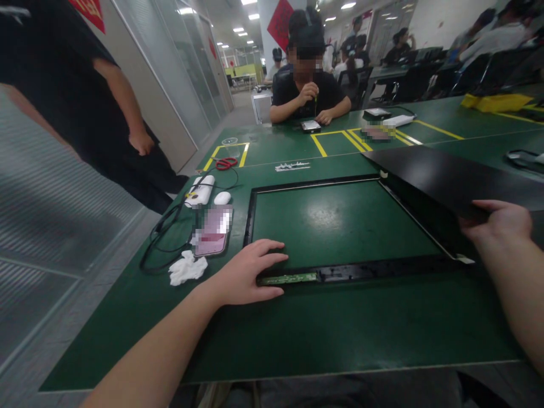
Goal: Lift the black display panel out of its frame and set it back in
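A thin black rectangular frame, like a monitor bezel, lies flat on the green table. My left hand rests at its near left corner, fingers spread and thumb apart. Close to those fingertips, a green circuit strip sits in the near side of the frame. On the right, my right hand grips the near edge of a flat black panel, which is tilted beside the frame's right side. The fingers beneath the panel are partly hidden.
Left of the frame are a phone, crumpled tissue, a white mouse, a white box-like device, black cables and red-handled scissors. Small screws or parts lie beyond. Across sits a person; another stands left.
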Tool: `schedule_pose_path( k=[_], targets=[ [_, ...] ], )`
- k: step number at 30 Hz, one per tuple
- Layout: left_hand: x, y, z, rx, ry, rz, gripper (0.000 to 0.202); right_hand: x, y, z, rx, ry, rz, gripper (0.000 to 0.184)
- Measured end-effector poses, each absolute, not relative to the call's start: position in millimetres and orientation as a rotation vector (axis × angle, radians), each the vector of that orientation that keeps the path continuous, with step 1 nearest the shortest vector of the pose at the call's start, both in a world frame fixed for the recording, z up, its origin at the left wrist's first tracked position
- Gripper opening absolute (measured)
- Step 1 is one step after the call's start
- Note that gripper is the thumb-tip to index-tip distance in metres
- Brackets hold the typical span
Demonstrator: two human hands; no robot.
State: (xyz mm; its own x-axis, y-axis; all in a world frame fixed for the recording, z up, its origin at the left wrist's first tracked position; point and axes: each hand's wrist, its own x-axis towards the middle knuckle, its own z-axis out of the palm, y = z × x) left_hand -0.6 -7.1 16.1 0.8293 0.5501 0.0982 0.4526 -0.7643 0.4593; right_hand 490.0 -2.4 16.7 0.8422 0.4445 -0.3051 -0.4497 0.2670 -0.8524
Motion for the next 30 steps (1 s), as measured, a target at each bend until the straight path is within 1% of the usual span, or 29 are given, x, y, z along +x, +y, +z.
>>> schedule_pose_path(
  k=[7, 16, 26, 30],
  targets=[
    [0, -7, 16, 2.590, 0.757, 0.310, 0.059, 483, -1, 18, -1.222, 0.014, 0.685, 0.014],
    [0, -7, 18, 2.601, 0.750, 0.286, 0.059, 485, -2, 18, -1.231, -0.003, 0.674, 0.015],
    [-1, -7, 15, 2.538, 0.747, 0.324, 0.069, 469, -9, 34, -1.137, -0.173, 0.632, 0.009],
    [-3, -6, 16, 2.452, 0.752, 0.344, 0.072, 457, -14, 42, -1.111, -0.231, 0.632, 0.011]
  ],
)
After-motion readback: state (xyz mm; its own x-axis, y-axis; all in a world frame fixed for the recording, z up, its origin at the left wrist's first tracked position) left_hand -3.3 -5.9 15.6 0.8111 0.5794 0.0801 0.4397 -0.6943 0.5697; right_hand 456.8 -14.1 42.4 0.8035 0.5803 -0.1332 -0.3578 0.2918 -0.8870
